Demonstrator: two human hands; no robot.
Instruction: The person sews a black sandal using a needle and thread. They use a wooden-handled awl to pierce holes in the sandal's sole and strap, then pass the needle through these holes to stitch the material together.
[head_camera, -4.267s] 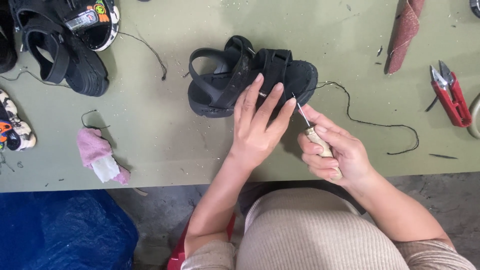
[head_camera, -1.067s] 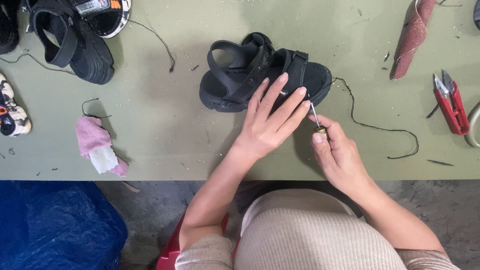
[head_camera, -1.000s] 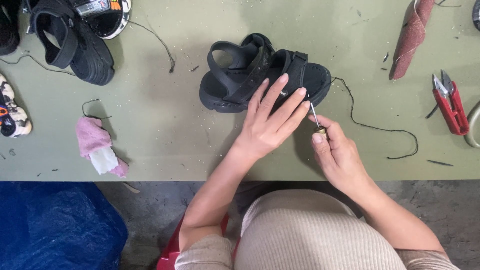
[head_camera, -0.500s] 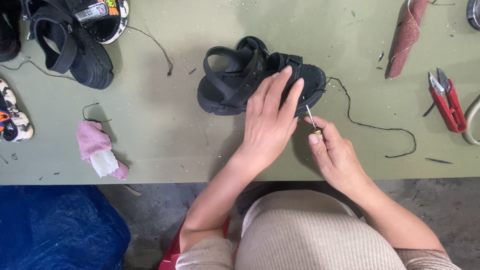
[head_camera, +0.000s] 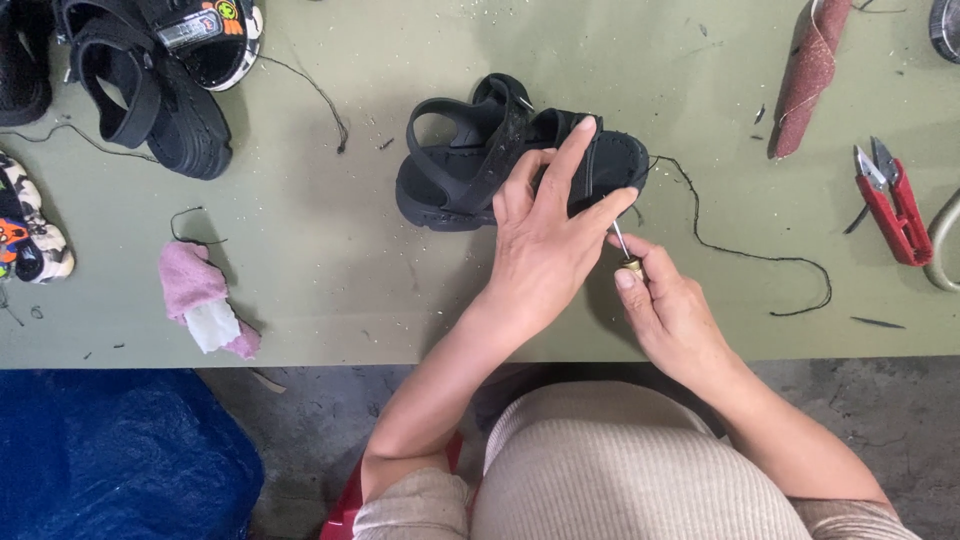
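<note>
the left hand (head_camera: 540, 250) lies spread over the black sandal (head_camera: 500, 160) on the green desk (head_camera: 350, 260), fingers flat on its straps and sole, gripping nothing. the right hand (head_camera: 670, 310) is closed round an awl (head_camera: 625, 250), its metal tip at the sandal's near edge. a black thread (head_camera: 760, 255) trails right from the sandal. red snips (head_camera: 890, 200) lie well apart at the right, and a pink cloth (head_camera: 200, 295) at the left.

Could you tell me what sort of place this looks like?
Probably a shoe-making or repair workbench: a black strapped sandal trailing black thread, a metal-tipped awl in the right hand, red thread snips, more sandals on the green table.
</note>
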